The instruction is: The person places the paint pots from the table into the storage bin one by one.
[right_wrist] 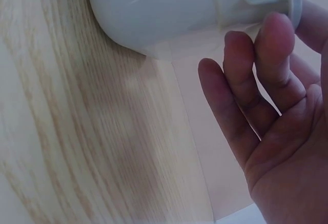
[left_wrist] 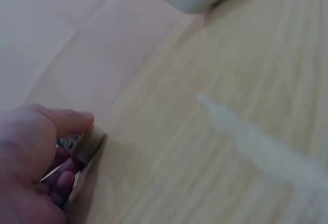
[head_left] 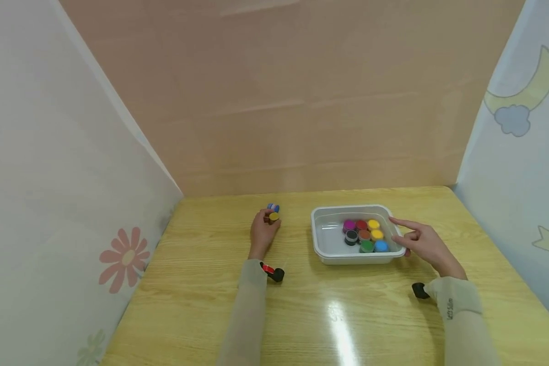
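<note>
My left hand [head_left: 263, 233] pinches a small paint pot with a yellow lid [head_left: 274, 217], low over the table at the left of the tray. In the left wrist view the thumb and fingers press the pot [left_wrist: 89, 144] from its sides. Just beyond the fingers, a blue paint pot [head_left: 273, 207] shows on the table. My right hand [head_left: 427, 247] holds the right end of a white plastic tray [head_left: 322, 258] by its rim. The right wrist view has bent fingertips [right_wrist: 277, 34] against the tray's outer wall, under the rim.
Inside the tray, several paint pots stand toward its right side, with purple, red, brown, black, green, yellow and light blue lids [head_left: 382, 246]. The wooden table [head_left: 201, 300] meets a brown paper wall [head_left: 302, 127] at the back. Patterned walls [head_left: 41, 152] flank both sides.
</note>
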`<move>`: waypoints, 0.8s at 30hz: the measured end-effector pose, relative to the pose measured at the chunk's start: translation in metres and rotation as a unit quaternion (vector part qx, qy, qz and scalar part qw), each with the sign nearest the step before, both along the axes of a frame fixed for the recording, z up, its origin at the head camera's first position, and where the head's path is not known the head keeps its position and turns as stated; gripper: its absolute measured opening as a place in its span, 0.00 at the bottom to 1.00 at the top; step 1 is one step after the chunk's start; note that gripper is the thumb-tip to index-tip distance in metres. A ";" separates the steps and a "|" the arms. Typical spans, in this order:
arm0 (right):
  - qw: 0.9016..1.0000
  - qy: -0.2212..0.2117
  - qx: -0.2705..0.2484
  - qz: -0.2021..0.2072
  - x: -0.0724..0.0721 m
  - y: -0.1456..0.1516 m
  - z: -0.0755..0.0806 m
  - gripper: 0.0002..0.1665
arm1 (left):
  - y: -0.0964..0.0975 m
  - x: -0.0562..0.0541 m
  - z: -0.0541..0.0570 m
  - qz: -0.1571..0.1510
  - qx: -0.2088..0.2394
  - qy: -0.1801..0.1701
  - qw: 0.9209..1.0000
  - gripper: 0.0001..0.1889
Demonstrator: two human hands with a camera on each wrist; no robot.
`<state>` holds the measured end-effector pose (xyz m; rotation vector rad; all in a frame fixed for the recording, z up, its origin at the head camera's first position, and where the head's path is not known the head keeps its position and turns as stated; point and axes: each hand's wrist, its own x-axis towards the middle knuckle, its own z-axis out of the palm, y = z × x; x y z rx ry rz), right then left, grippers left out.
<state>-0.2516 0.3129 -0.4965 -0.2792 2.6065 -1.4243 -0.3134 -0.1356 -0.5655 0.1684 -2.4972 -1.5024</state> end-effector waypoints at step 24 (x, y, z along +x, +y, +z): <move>1.000 -0.004 -0.014 0.001 -0.002 0.003 -0.002 0.37 | -0.007 0.007 0.000 -0.014 0.047 0.012 0.999 0.19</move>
